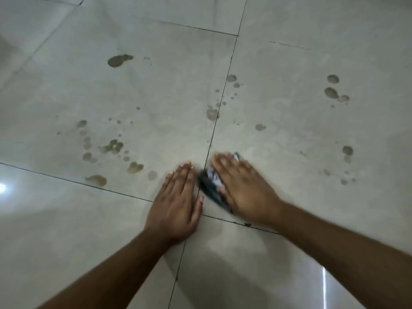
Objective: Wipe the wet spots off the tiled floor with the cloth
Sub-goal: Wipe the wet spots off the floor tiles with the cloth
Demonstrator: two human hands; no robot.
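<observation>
- Left hand (178, 204) lies flat, fingers straight, on the tiled floor (289, 63).
- Right hand (243, 186), fingers straight, presses the dark cloth (210, 186) down.
- Wet spots (111, 147) dot the tiles beyond.

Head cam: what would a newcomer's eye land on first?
Two bare hands low in the centre: the left hand lies flat on the tiled floor, and the right hand presses a dark patterned cloth beside it. Brownish wet spots dot the tiles beyond, left and right.
</observation>
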